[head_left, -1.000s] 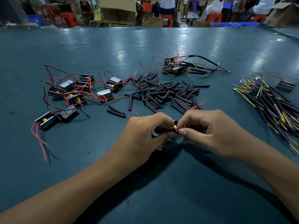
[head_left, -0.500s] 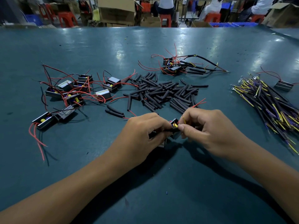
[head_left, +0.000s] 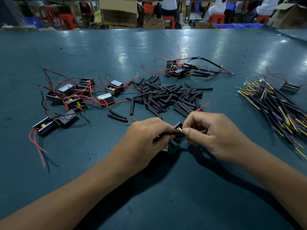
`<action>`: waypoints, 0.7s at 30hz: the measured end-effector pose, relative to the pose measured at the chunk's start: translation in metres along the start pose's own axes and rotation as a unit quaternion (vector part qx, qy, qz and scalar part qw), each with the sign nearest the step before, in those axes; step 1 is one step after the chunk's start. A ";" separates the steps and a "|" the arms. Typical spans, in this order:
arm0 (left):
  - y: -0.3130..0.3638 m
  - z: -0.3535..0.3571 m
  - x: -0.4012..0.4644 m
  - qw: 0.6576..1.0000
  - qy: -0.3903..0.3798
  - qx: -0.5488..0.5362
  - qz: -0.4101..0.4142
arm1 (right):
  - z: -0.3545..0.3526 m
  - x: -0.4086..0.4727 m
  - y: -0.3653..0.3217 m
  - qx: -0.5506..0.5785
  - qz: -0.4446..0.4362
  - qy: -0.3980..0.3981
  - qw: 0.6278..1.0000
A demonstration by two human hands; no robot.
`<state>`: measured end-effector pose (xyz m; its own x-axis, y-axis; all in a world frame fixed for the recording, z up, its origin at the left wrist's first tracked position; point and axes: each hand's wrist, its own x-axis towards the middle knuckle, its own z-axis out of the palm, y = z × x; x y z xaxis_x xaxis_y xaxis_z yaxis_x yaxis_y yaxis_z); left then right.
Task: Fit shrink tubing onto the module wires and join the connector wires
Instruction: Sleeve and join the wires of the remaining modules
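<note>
Module (head_left: 178,130) sits pinched between both hands, left hand (head_left: 144,138) gripping black tubing (head_left: 167,134), right hand (head_left: 214,136) pinching a yellow wire (head_left: 188,123); loose tubing pile (head_left: 166,97) at twelve o'clock.

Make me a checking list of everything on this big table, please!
Surface: teal table, shiny, scuffed.
Job's things: module between both hands; black shrink tubing pile behind them; loose modules far left; connector wires bundle right.
Clutter: finished-looking modules at back; lone module far right.
Hands: left hand and right hand pinch the module's wires.
Cables: red leads sprawl left.
Surroundings: cardboard boxes, red stools, seated people.
</note>
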<state>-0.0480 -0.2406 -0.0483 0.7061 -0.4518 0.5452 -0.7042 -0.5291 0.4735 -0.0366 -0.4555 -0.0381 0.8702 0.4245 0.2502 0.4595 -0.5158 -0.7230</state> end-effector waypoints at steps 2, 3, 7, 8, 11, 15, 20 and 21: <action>0.000 0.000 0.000 1.000 -0.002 -0.001 0.005 | -0.001 0.000 0.001 -0.002 0.001 0.000 1.000; 0.000 0.000 -0.001 1.000 -0.003 0.000 0.005 | -0.001 0.000 0.001 -0.007 -0.001 -0.001 1.000; -0.001 0.000 -0.001 1.000 -0.001 0.005 0.012 | -0.002 -0.001 0.000 -0.032 -0.019 -0.003 0.999; -0.001 0.000 -0.001 1.000 0.002 0.005 0.018 | -0.002 -0.001 -0.001 -0.035 -0.023 -0.004 0.999; -0.004 0.001 -0.001 0.999 0.010 0.019 0.035 | -0.002 0.001 -0.002 -0.038 -0.043 -0.010 0.998; -0.006 0.001 -0.001 0.999 0.006 0.041 0.032 | -0.002 0.000 -0.001 -0.041 -0.057 -0.016 0.997; -0.005 0.001 -0.001 1.000 -0.014 -0.012 0.007 | -0.002 0.001 -0.001 -0.057 -0.057 -0.018 0.997; -0.005 0.002 -0.001 1.000 -0.013 -0.018 0.002 | -0.002 0.001 -0.002 -0.057 -0.059 -0.021 0.996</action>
<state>-0.0446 -0.2386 -0.0527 0.7050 -0.4731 0.5284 -0.7086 -0.5018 0.4962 -0.0360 -0.4560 -0.0353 0.8018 0.5163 0.3007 0.5774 -0.5401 -0.6123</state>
